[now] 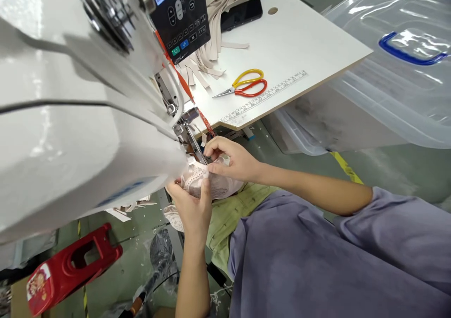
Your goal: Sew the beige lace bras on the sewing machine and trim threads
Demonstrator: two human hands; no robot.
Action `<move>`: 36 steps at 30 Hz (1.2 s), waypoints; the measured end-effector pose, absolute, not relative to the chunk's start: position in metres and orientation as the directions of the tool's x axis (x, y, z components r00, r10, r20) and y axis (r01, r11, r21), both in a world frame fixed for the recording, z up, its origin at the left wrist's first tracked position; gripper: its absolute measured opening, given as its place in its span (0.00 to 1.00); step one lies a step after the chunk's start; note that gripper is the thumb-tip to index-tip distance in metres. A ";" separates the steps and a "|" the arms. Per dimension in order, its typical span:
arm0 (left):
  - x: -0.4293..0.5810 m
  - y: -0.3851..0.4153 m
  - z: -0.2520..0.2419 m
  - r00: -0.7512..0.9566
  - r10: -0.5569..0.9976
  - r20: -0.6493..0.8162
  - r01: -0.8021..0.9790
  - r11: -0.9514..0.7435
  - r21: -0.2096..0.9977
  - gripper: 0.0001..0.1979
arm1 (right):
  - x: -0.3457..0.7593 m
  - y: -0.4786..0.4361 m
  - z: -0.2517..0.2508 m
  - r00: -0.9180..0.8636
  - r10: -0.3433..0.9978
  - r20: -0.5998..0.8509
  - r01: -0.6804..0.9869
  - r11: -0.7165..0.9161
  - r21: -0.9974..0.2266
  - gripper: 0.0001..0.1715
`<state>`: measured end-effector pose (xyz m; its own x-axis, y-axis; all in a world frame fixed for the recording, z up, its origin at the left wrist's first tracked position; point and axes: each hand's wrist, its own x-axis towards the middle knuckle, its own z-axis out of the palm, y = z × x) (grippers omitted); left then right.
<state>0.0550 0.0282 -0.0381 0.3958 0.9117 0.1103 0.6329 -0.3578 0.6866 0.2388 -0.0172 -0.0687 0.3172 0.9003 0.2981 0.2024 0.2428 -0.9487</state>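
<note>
My left hand (192,207) and right hand (234,160) pinch pale lace cloth (197,176) at sewing machine (70,158) | scissors (232,90), phone (242,14) on white table (289,41) | clear bin (394,90) beside it

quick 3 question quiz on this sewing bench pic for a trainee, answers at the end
1. True or false: the left hand and right hand both touch the pale lacy piece.
2. Which two colours are the handles of the scissors?
3. The blue handle belongs to: a) the phone; b) the clear plastic box; c) the white tabletop.

Key: 1. True. 2. Yellow and red. 3. b.
</note>
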 end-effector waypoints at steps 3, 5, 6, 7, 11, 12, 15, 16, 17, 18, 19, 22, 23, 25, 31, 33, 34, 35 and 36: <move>0.058 0.026 -0.033 0.400 0.904 0.154 0.645 -0.396 0.653 0.35 | 0.238 -0.019 -0.070 0.321 0.896 0.306 0.209 0.248 -0.946 0.17; 0.059 0.025 -0.030 0.404 0.899 0.169 0.645 -0.411 0.644 0.34 | 0.238 -0.019 -0.072 0.318 0.897 0.307 0.210 0.249 -0.945 0.17; 0.059 0.025 -0.029 0.404 0.898 0.173 0.648 -0.415 0.639 0.34 | 0.238 -0.019 -0.072 0.316 0.898 0.307 0.210 0.249 -0.946 0.16; 0.060 0.025 -0.029 0.406 0.897 0.177 0.650 -0.419 0.634 0.33 | 0.238 -0.019 -0.073 0.315 0.898 0.306 0.210 0.248 -0.946 0.16; 0.061 0.026 -0.029 0.415 0.890 0.191 0.618 -0.429 0.658 0.35 | 0.239 -0.019 -0.071 0.326 0.899 0.293 0.209 0.233 -0.950 0.17; 0.061 0.026 -0.029 0.417 0.888 0.192 0.610 -0.430 0.666 0.35 | 0.239 -0.019 -0.069 0.330 0.900 0.287 0.209 0.227 -0.951 0.17; 0.061 0.025 -0.028 0.419 0.886 0.196 0.599 -0.432 0.674 0.34 | 0.239 -0.020 -0.063 0.336 0.907 0.255 0.221 0.187 -0.957 0.18; 0.061 0.025 -0.028 0.419 0.886 0.200 0.597 -0.434 0.675 0.35 | 0.239 -0.021 -0.061 0.339 0.910 0.239 0.228 0.167 -0.959 0.18; 0.061 0.024 -0.028 0.420 0.884 0.204 0.594 -0.438 0.675 0.35 | 0.239 -0.021 -0.059 0.342 0.913 0.222 0.233 0.146 -0.961 0.19; 0.061 0.024 -0.028 0.422 0.882 0.211 0.591 -0.444 0.673 0.35 | 0.239 -0.022 -0.057 0.343 0.917 0.205 0.236 0.127 -0.963 0.19; 0.061 0.024 -0.028 0.425 0.879 0.219 0.588 -0.451 0.671 0.35 | 0.239 -0.022 -0.056 0.344 0.919 0.193 0.236 0.115 -0.965 0.19; 0.060 0.024 -0.029 0.435 0.867 0.246 0.576 -0.477 0.664 0.36 | 0.236 -0.021 -0.052 0.350 0.922 0.167 0.218 0.093 -0.972 0.20; 0.060 0.024 -0.029 0.436 0.864 0.251 0.569 -0.481 0.667 0.36 | 0.235 -0.020 -0.051 0.354 0.924 0.148 0.204 0.079 -0.976 0.20; 0.059 0.020 -0.029 0.431 0.869 0.243 0.546 -0.466 0.697 0.35 | 0.233 -0.021 -0.049 0.357 0.930 0.088 0.160 0.032 -0.987 0.21; 0.050 -0.010 -0.027 0.408 0.908 0.096 0.318 -0.241 0.917 0.22 | 0.241 -0.042 -0.052 0.186 0.977 -0.106 -0.084 -0.091 -0.992 0.21; 0.047 -0.017 -0.030 0.420 0.907 0.010 0.258 -0.130 0.957 0.18 | 0.245 -0.054 -0.052 0.125 0.980 -0.155 -0.152 -0.135 -0.979 0.21; 0.045 -0.019 -0.032 0.426 0.904 -0.048 0.244 -0.064 0.968 0.18 | 0.247 -0.060 -0.052 0.110 0.977 -0.181 -0.174 -0.160 -0.972 0.21; 0.044 -0.020 -0.034 0.434 0.894 -0.111 0.234 0.007 0.972 0.18 | 0.248 -0.065 -0.051 0.102 0.973 -0.206 -0.196 -0.183 -0.963 0.21; 0.044 -0.020 -0.036 0.447 0.878 -0.171 0.221 0.076 0.972 0.18 | 0.249 -0.070 -0.050 0.100 0.969 -0.228 -0.217 -0.202 -0.955 0.20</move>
